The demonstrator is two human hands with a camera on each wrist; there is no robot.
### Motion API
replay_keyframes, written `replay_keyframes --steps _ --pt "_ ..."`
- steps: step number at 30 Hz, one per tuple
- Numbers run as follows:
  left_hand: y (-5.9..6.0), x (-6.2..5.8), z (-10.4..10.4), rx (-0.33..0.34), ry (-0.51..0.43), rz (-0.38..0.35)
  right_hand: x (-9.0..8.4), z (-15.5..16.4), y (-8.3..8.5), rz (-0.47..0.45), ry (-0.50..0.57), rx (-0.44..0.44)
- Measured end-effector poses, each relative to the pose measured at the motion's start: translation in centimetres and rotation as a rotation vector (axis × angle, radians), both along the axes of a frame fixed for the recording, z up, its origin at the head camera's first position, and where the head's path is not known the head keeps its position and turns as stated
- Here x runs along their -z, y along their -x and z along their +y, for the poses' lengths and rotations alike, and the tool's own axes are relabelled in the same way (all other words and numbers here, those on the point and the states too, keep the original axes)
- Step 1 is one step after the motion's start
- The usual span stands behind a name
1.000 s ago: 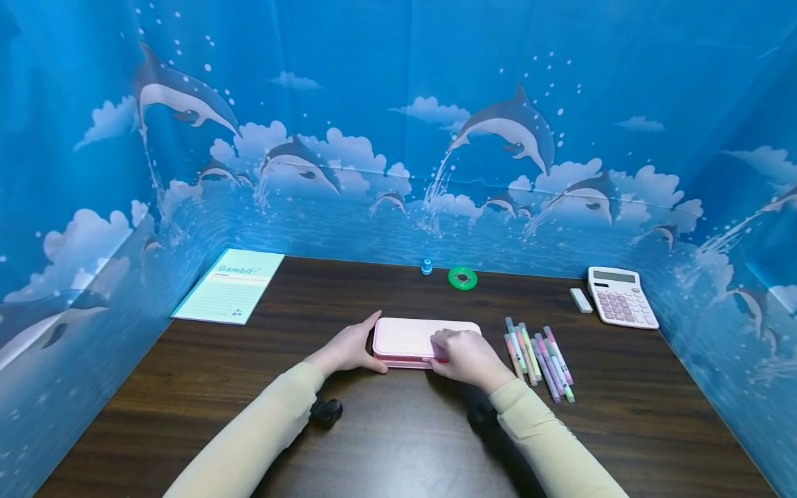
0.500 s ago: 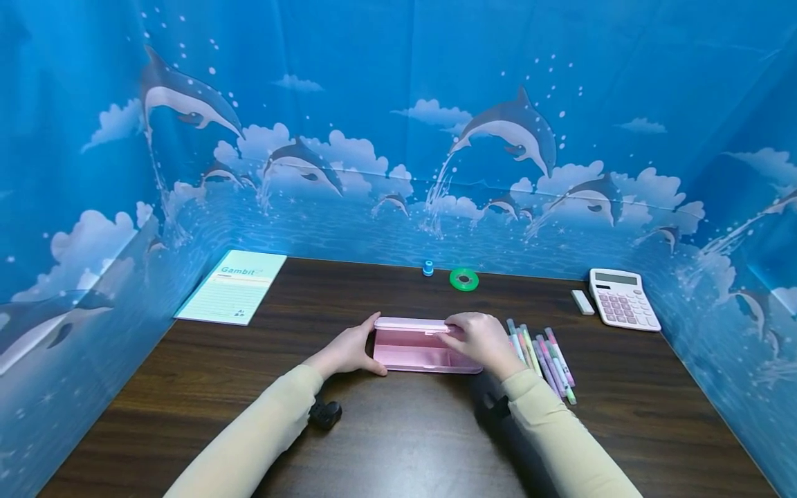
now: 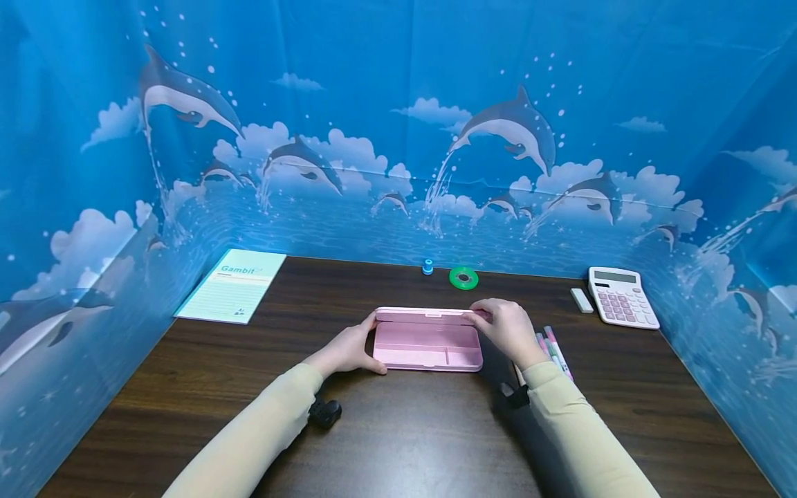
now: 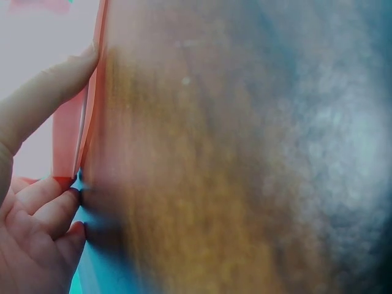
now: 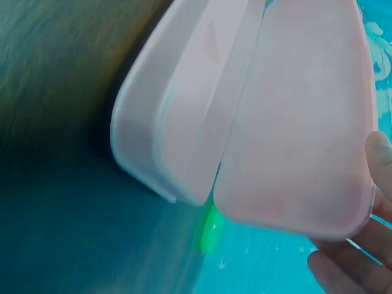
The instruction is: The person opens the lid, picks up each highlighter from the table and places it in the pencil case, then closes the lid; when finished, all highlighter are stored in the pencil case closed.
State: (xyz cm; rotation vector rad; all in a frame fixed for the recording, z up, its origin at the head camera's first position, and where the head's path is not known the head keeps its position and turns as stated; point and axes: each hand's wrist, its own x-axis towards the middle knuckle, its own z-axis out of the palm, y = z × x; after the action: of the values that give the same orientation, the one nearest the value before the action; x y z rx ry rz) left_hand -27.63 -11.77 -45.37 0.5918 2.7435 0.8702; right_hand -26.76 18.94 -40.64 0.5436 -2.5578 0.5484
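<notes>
Your left hand (image 3: 349, 349) gripped the pink case (image 3: 411, 335) at nine o'clock, your right hand (image 3: 507, 330) its lid (image 5: 294, 122) at two, partly hiding pens (image 3: 559, 351). The left wrist view missed the compartments (image 3: 463, 356).

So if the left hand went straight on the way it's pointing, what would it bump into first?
Probably the pink case. The left hand is touching its left end, so it would likely push on that first, though exact depth is hard to judge.
</notes>
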Motion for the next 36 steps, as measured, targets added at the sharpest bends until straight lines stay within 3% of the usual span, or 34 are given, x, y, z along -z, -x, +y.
replay_keyframes --steps 10,19,36 --pt "-0.3 -0.4 -0.1 0.020 -0.015 -0.017 -0.1 0.8 0.9 -0.093 0.134 0.055" --pt "-0.3 0.1 -0.1 0.013 -0.018 -0.012 -0.5 1.0 1.9 -0.146 0.227 0.067" --pt "-0.6 0.0 0.0 0.005 -0.015 -0.034 -0.3 0.7 3.6 -0.190 0.235 0.118"
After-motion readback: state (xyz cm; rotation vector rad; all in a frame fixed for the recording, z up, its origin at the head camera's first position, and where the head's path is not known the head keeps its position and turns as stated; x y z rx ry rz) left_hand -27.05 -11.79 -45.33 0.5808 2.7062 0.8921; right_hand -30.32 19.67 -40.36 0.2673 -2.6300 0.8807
